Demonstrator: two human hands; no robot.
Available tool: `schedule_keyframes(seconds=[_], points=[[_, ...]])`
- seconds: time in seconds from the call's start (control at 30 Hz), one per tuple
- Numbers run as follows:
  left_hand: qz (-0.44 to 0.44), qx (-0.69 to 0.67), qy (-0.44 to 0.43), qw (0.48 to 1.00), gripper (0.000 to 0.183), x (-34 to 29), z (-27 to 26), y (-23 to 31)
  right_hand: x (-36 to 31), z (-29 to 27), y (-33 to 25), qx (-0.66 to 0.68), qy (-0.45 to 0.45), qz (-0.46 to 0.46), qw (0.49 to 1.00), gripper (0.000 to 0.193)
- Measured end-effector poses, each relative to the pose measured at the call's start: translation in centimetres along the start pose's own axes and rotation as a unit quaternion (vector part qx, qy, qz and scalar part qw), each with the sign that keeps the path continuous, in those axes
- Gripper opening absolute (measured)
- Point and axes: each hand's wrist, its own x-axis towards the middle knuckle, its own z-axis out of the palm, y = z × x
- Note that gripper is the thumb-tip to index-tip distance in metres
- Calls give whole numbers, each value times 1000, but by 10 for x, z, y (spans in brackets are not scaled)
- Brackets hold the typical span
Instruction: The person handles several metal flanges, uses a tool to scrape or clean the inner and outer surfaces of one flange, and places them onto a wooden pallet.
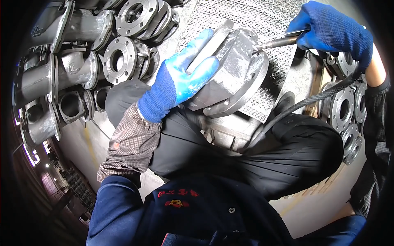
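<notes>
A dark grey flanged valve body (221, 76) lies tilted on a perforated metal work surface (264, 22), just beyond my knees. My left hand (184, 65), in a blue coated glove, grips its upper-left flange, with the thumb on one side and the fingers on the other. In my right hand (328, 30), also gloved in blue, is a slim metal die grinder (281, 42). The narrow tip of the grinder meets the upper right of the valve body, near the other flange. Exactly what the tip touches is too small to make out.
Flanged pipe castings (78, 67) and round flanges (131, 16) are stacked at the left. More flanged parts (342, 108) stand at the right. A dark ribbed hose (305, 102) curves from the right hand's side down past my right leg. My bent legs (287, 160) border the work.
</notes>
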Motion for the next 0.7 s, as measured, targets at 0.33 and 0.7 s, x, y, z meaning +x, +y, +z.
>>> schedule_keyframes(seconds=[0.33,0.7], points=[[25,21,28,999,52,-7,-4,-7,13,13,42,-185,-71,-96,975,39],[13,25,18,999,49,-6,-3,-1,-5,41,58,-149,-19,-30,988,35]])
